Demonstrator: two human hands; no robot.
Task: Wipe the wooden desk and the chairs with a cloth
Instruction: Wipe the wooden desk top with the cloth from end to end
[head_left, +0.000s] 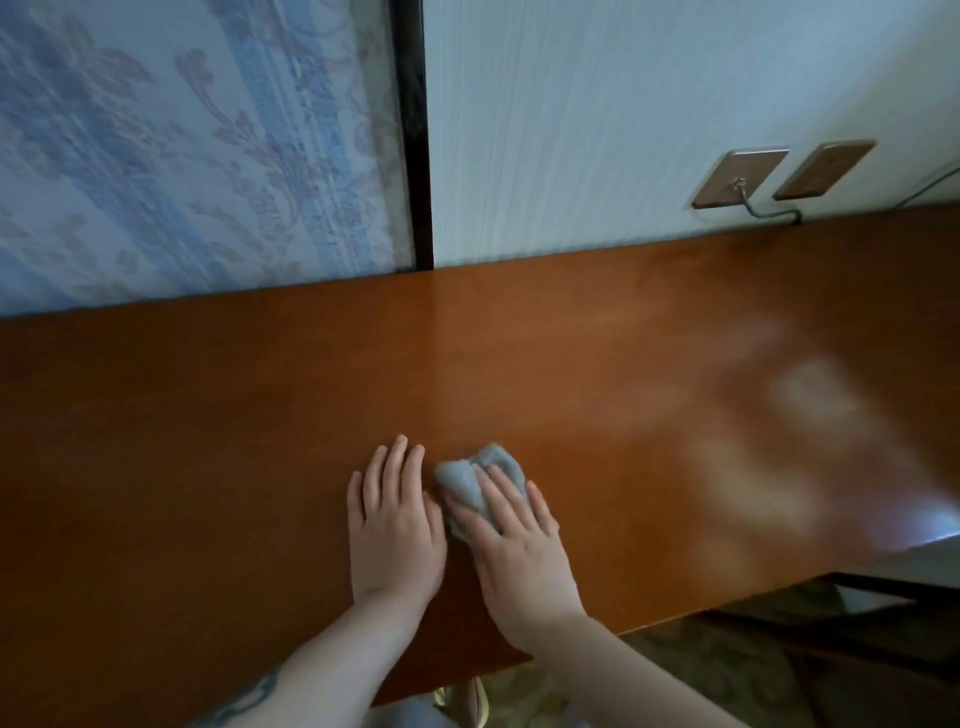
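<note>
Cloth (480, 486) bunched, long axis toward wall | right hand (519, 551) presses

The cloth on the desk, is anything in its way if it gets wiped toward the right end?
Nothing visible. The right hand presses the cloth flat on the desk, and the wood to its right shows only glare. The left hand lies on the cloth's other side.
</note>
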